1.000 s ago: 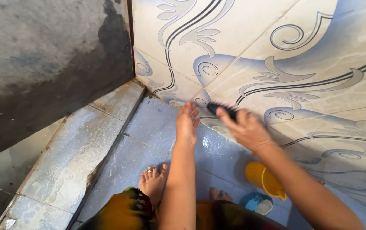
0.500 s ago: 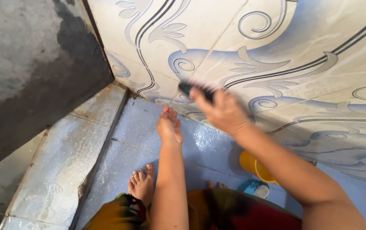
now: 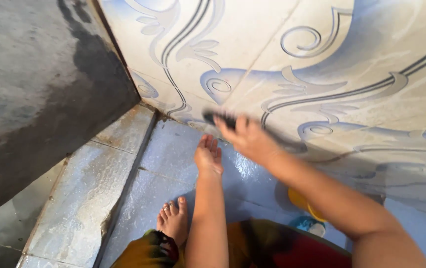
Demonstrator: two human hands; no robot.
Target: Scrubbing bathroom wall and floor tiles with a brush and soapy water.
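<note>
While the person crouches, a patterned orange-and-dark garment (image 3: 252, 248) fills the bottom edge, with a bare foot (image 3: 173, 221) wearing toe rings planted on the wet blue floor tiles (image 3: 173, 149) just left of the left forearm. Partly hidden behind the right arm, a yellow mug (image 3: 299, 201) and a small blue-and-white item (image 3: 309, 226) sit on the floor near the wall, close together; can't tell if touching. Left hand (image 3: 209, 156) is stretched forward, fingers straight and together, grip fully open, holding nothing, fingertips over or on the floor tile near the wall base, contact unclear. Right hand (image 3: 247, 138) sits just beyond it, grip closed around a dark scrub brush (image 3: 219, 118), motion-blurred, its head pressed at the bottom of the decorated wall tiles (image 3: 322, 74), white with blue swirls and dark lines. Brush is at the wall-floor junction, just right of the corner. Left of the floor, a raised grey step (image 3: 98, 173) runs toward the corner, and past it stands a rough grey cement wall (image 3: 29, 89) with dark damp staining.
</note>
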